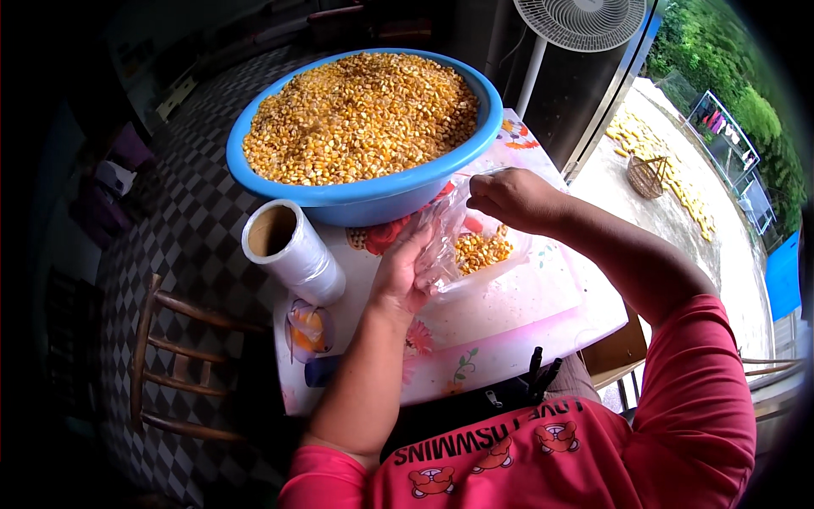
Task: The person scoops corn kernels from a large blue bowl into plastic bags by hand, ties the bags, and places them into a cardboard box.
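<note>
A clear plastic bag (439, 254) is held over the table, crumpled and partly stretched. My left hand (405, 270) grips its left side, fingers wrapped round the film. At the bag's upper edge, my right hand (513, 199) is closed on the film; its fingertips are partly hidden. Yellow corn kernels (482, 252) lie in a small heap below my right hand, within see-through plastic. Just beyond both hands stands a large blue basin (373, 197) heaped with corn kernels (365, 119).
A roll of clear plastic bags (309, 263) stands upright left of my left hand. The flowered table (500, 339) is in front of me. A wooden chair (191, 386) is at the left, a white fan (585, 21) at the back. Outside, a basket (648, 176) sits beside spread corn cobs (678, 191).
</note>
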Motion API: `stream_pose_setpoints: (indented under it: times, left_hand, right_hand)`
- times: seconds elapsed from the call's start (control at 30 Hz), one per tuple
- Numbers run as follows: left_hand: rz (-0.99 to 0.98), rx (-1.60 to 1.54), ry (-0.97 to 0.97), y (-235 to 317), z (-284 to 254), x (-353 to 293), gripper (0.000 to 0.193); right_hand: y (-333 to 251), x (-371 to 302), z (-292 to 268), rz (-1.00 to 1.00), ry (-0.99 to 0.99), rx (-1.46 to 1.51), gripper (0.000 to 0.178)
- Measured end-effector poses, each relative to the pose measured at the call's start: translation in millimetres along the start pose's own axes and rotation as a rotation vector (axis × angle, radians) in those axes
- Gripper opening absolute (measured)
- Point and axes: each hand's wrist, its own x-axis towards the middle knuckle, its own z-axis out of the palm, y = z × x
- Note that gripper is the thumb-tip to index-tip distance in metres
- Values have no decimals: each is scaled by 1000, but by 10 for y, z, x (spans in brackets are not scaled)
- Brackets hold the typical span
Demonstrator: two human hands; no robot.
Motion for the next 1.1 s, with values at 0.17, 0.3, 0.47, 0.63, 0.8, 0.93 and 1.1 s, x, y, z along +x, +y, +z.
stream_pose_setpoints:
  times: [0.17, 0.3, 0.47, 0.63, 0.8, 0.93, 1.1]
  left_hand:
    - [8, -23, -34, -38, -27, 41, 43]
    - [-5, -20, 4, -55, -60, 54, 36]
    - [-41, -35, -37, -63, -100, 61, 35]
    - [-12, -23, -54, -78, -92, 48, 37]
    - [-28, 5, 22, -85, -134, 64, 42]
    - [-51, 26, 9, -74, -41, 48, 45]
    - [-119, 21, -54, -60, -120, 56, 50]
  right_hand:
    - [244, -87, 149, 64, -55, -45, 12]
    - [278, -122, 166, 125, 0, -52, 15]
    - [265, -179, 101, 228, -107, -85, 20]
    - [103, -195, -62, 60, -115, -107, 19]
    - [-355, -46, -409, 17, 209, 283, 6]
    - [-208, 391, -497, 92, 330, 239, 5]
    - [143, 1035, -352, 408, 77, -72, 26]
